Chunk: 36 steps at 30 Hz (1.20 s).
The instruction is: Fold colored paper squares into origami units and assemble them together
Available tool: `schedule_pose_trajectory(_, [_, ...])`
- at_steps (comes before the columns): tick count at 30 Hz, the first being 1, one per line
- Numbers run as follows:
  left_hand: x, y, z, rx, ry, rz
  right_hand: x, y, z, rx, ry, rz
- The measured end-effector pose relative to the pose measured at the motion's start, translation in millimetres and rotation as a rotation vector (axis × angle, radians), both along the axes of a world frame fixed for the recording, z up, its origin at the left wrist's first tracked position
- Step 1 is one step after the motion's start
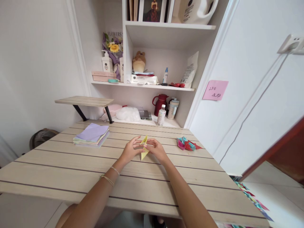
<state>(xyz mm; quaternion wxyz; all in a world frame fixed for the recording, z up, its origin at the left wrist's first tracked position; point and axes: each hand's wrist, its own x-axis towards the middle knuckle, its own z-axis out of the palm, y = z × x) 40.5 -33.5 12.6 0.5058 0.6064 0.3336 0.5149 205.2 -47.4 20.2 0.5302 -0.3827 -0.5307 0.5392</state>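
Observation:
A piece of folded yellow paper (144, 154) stands narrow and pointed between my two hands, just over the middle of the table. My left hand (132, 148) grips it from the left, thumb and fingers closed on its edge. From the right, my right hand (155, 148) pinches the same paper, with the thumb on its front. Fingers cover the middle of the paper, so its exact folds are partly hidden. Two thin bands circle my left wrist and forearm.
A stack of coloured paper (91, 134), purple on top, lies left on the slatted table (133, 186). Folded red, blue and pink paper pieces (187, 144) sit right. Behind are a small raised shelf (84, 100), a bottle (161, 115) and a red jug (161, 104).

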Motion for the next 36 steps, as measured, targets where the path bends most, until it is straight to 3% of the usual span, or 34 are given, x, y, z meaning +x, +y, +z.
schedule_pose_trajectory(11, [0,-5,5.5,-0.008,0.041,0.001,-1,0,1.1,-0.01,0.0,0.053])
schedule_pose_trajectory(27, [-2,-3,0.5,-0.02,0.07,0.009,2,-1,2.8,0.004,0.102,0.171])
schedule_pose_trajectory(30, [-1,-6,0.5,0.071,0.177,0.043,0,3,-4.2,-0.013,0.056,0.126])
schedule_pose_trajectory(36, [5,-16,1.3,0.351,0.452,0.158,-8,9,-21.2,-0.014,-0.092,-0.121])
